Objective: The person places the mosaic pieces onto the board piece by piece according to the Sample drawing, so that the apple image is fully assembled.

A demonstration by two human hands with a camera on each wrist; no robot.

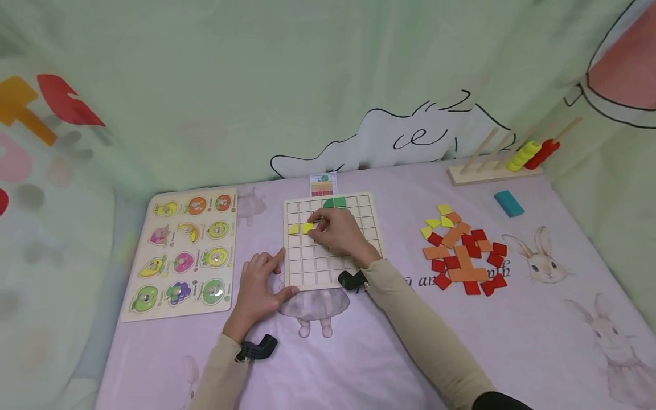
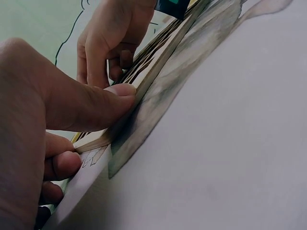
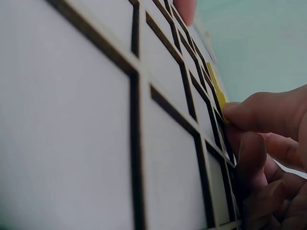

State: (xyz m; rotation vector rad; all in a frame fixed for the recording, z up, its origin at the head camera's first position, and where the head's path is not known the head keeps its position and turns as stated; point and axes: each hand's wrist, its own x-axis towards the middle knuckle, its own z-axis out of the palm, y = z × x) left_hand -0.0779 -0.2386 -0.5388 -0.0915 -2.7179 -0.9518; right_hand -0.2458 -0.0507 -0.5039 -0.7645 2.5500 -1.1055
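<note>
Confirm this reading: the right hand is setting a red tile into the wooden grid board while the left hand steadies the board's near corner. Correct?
Not quite. The tile under the right hand is yellow, not red, as the head and right wrist views show. The red tiles lie in the loose pile to the right. The rest holds: the left hand presses the near corner of the wooden grid board.

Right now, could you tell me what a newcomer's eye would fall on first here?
Probably the wooden grid board at the centre of the table, where the right hand pinches a yellow tile while the left hand steadies the board's near left corner. Next, the heap of red, orange and yellow tiles to the right.
</note>
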